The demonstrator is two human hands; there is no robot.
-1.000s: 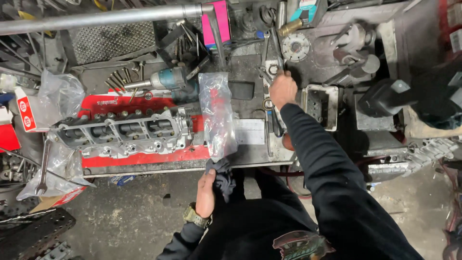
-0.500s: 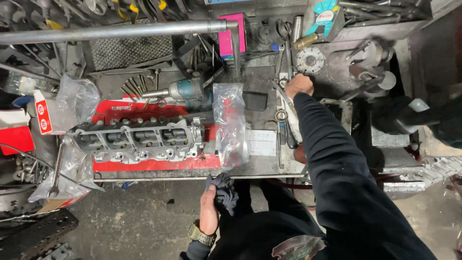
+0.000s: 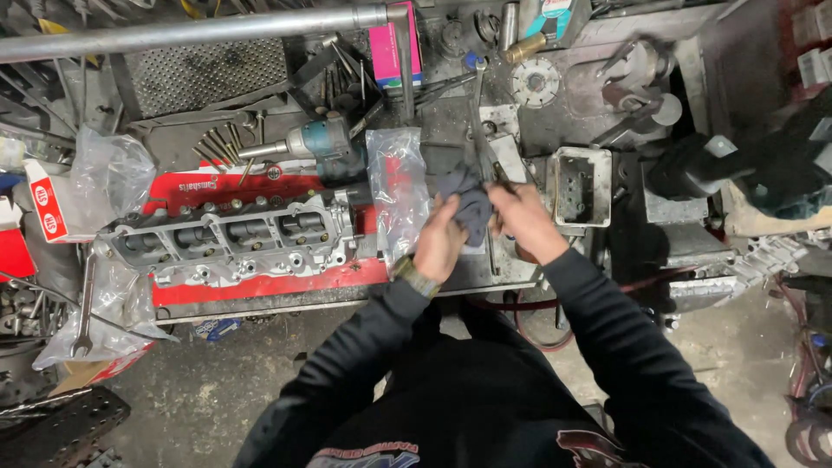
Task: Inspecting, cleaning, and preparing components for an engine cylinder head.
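Note:
Both my hands meet over the cluttered workbench (image 3: 520, 130). My left hand (image 3: 439, 240) grips a dark blue rag (image 3: 468, 201). My right hand (image 3: 523, 219) holds a long metal wrench (image 3: 479, 121) that runs up and away from me, and the rag is wrapped around its near end. Just left of my hands lies a clear plastic bag (image 3: 397, 192). Further left, an aluminium cylinder head (image 3: 234, 236) rests on a red mat (image 3: 260, 284).
A teal power tool (image 3: 303, 143) lies behind the cylinder head, with loose bolts beside it. A grey metal housing (image 3: 579, 185) stands right of my hands. A steel pipe (image 3: 199, 30) crosses the back. A spanner (image 3: 85, 303) and plastic bags sit at the left.
My right hand has come back from the far side of the bench with the wrench. My left hand has risen from below the bench edge with the rag to meet it.

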